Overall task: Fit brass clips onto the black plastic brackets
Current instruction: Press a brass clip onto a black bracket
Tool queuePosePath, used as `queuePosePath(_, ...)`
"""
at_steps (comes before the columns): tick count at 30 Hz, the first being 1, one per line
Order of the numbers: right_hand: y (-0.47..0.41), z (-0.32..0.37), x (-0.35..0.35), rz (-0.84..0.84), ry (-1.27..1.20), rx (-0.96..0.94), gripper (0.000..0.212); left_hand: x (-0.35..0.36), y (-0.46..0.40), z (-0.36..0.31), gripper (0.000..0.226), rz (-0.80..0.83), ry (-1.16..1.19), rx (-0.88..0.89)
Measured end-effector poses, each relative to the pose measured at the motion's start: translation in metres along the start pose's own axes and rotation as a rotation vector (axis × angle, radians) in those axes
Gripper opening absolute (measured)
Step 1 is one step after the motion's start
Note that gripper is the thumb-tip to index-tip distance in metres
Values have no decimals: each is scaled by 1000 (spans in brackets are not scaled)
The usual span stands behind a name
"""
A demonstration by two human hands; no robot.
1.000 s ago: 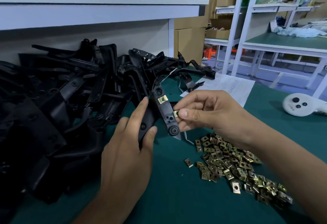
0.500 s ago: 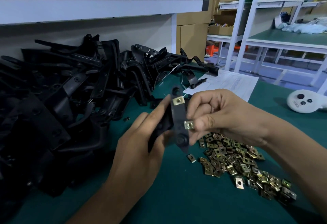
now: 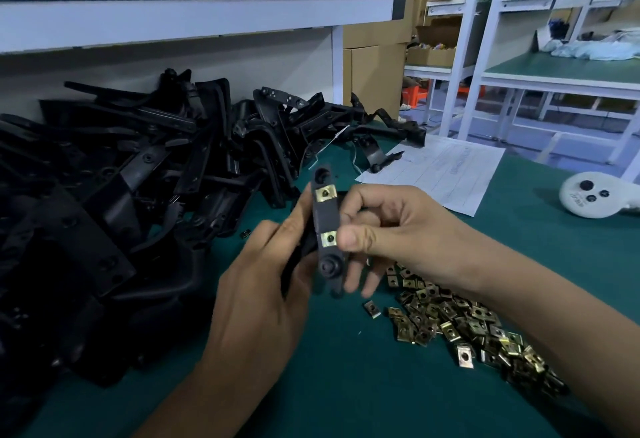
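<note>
Farthest left of the grip, a heap of black plastic brackets (image 3: 114,195) lay piled on the green work mat (image 3: 329,385), well apart from the held piece and awaiting their turn. The left hand (image 3: 263,299) gripped one bracket (image 3: 325,230) upright, fingers wrapped around its back edge and thumb up along its left side. On the face of that bracket sat two brass clips: the upper clip (image 3: 325,192) above the grip, fully seated, and the lower clip (image 3: 328,239) just at the right thumb. The right hand (image 3: 388,230) pinched the bracket's right edge at that lower clip, its thumb tip (image 3: 355,238) pressing against the clip's side while the curled fingers backed it from behind.

The step in hand looked like the final push of the second clip onto its tab. Whether it had snapped fully home could not be told. The next move would likely call for a firm squeeze until the clip's hole lined up with the bracket's hole, then setting this bracket aside.

Below and right of the grip, a scatter of loose brass clips (image 3: 467,330) lay on the mat, within easy reach of the right hand. Beyond it lay a paper sheet (image 3: 446,171), and farther right a white handheld controller (image 3: 588,195).
</note>
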State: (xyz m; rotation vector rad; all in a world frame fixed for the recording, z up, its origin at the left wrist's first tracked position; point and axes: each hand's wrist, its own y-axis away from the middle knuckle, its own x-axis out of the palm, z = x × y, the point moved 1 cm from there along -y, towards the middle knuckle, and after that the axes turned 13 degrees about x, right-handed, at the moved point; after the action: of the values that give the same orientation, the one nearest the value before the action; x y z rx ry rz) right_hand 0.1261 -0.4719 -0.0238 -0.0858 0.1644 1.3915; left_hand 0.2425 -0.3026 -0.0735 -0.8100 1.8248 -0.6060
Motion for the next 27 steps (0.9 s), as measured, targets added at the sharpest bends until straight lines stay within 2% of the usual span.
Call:
queuePosePath(2, 0, 0, -2, -24, 0, 2, 24, 2, -1, 2, 63, -36, -21, -50)
queuePosePath(5, -2, -2, -8, -36, -85, -1, 42, 4, -2, 3, 72, -21, -115, -86)
queuePosePath(9, -1, -3, -14, -131, -106, -52, 37, 5, -2, -3, 74, 38, -180, -99)
queuePosePath(12, 3, -6, -8, -371, 212, -151, 28, 5, -1, -8, 72, 62, -268, -90)
queuePosePath(15, 0, -9, 9, -695, 662, -197, 40, 7, 0, -10, 72, 77, -294, -89)
queuePosePath(18, -5, -6, 24, -843, 806, -304, 41, 7, 0, -13, 73, 57, -274, -105)
queuePosePath(20, -7, -5, 26, -893, 827, -358, 42, 7, 0, -14, 73, 69, -278, -113)
queuePosePath(23, 0, -1, 30, -919, 812, -240, 47, 4, 0, -21, 69, 87, -233, -100)
queuePosePath(25, 17, 6, 35, -893, 653, -114, 44, -3, -1, -26, 57, 42, -176, -19)
queuePosePath(27, 46, 18, 33, -894, 384, -57, 36, -5, -1, -27, 51, -72, -120, 31)
